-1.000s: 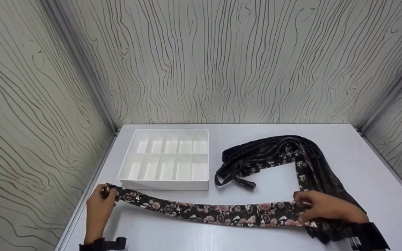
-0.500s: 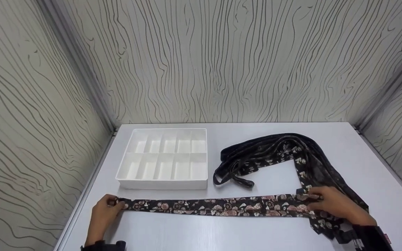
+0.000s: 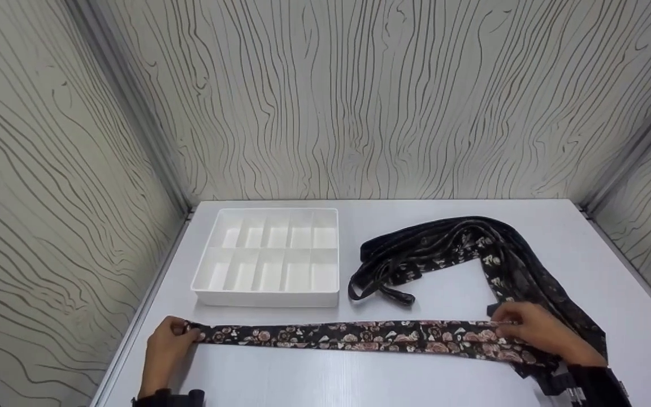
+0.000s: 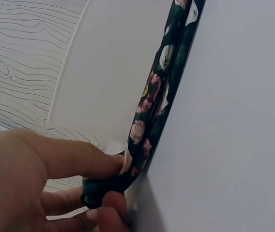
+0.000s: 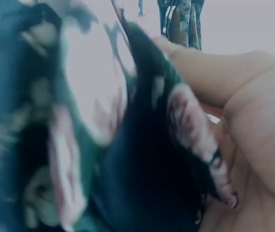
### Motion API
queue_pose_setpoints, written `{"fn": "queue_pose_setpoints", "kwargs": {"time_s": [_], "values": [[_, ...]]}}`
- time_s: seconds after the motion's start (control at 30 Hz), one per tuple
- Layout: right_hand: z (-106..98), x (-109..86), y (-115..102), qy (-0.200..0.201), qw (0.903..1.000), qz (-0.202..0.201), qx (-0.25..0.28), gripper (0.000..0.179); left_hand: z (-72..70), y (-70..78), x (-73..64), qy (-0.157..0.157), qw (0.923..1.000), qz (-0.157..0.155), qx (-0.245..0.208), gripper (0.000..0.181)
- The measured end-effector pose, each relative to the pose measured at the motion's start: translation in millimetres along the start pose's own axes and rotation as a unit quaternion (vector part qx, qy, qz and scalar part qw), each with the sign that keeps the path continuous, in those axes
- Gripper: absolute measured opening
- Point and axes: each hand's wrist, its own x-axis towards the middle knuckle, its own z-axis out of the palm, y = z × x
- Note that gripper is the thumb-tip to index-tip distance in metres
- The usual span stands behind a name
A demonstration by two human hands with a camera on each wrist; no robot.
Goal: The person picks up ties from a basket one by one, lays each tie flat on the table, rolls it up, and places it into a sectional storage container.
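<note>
A long strip of dark cloth with pink and white flowers (image 3: 354, 336) stretches across the front of the table. My left hand (image 3: 166, 347) pinches its narrow left end between thumb and fingers. In the left wrist view, a lengthwise fold runs along the strip (image 4: 147, 96) away from the fingers. My right hand (image 3: 543, 333) grips the wider part at the right, thumb and fingers around its edge. Close up in the right wrist view, folded floral cloth (image 5: 190, 121) lies against the palm. Part of the cloth there is hidden under the hand and wrist.
A white divided tray (image 3: 266, 298) with several compartments stands at the left, behind the strip. A heap of dark, partly floral cloth (image 3: 467, 237) curves from the table's middle right down to the right forearm. Patterned walls (image 3: 354, 113) enclose the white table (image 3: 325, 384).
The strip, sagging between the hands a second ago, has become nearly straight and flat. The left hand shifted slightly toward the front. At the right, the cloth's lower edge spreads wider below the right hand.
</note>
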Motion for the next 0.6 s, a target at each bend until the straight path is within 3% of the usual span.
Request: {"fn": "queue_pose_setpoints", "kwargs": {"time_s": [0.17, 0.27, 0.4, 0.47, 0.6], "values": [[-2.5, 0.3, -1.2, 0.034, 0.9977, 0.027, -0.053, 0.014, 3.8, 4.3, -4.8, -0.013, 0.9999, -0.010, 0.004, 0.045], [-1.8, -2.7, -3.1, 0.020, 0.9990, 0.026, -0.032, 0.015, 3.3, 4.8, -6.6, -0.017, 0.9998, -0.008, 0.000, 0.047], [1.2, -4.7, -12.5, 0.017, 0.9989, 0.032, -0.029, 0.017, 4.4, 5.9, -8.9, 0.004, 0.9998, 0.006, -0.019, 0.040], [6.5, -4.1, -23.5, 0.055, 0.9951, 0.025, -0.078, 0.017, 7.1, 8.5, -10.8, 0.019, 0.9995, 0.012, -0.021, 0.037], [30.2, 2.8, -59.5, 0.164, 0.9745, -0.017, -0.152, 0.019, 13.1, 15.5, -12.4, 0.039, 0.9989, 0.026, -0.009, 0.034]]}}
